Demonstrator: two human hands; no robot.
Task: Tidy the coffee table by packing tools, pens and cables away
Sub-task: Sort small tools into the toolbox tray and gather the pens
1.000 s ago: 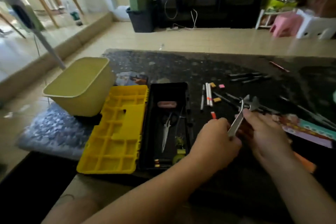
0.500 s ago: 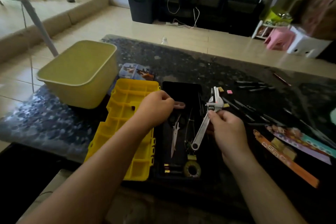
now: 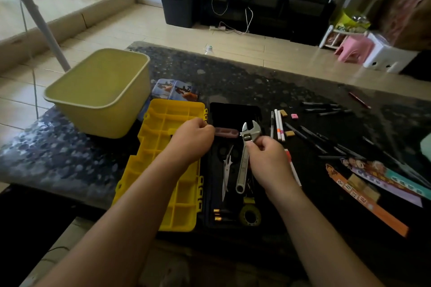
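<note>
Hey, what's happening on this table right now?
A person's right hand holds an adjustable wrench over the open black toolbox, where scissors and a tape roll lie. The left hand curls beside a small pink case inside; its grip is unclear. Pens and erasers lie loose on the table.

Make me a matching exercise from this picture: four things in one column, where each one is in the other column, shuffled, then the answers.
Things
1. adjustable wrench
2. scissors
3. yellow tub
4. pink eraser

Places
A. on the table, right of the toolbox
B. lying inside the toolbox
C. held in the right hand
D. on the table, left of the yellow lid

Pairs: 1-C, 2-B, 3-D, 4-A
</note>
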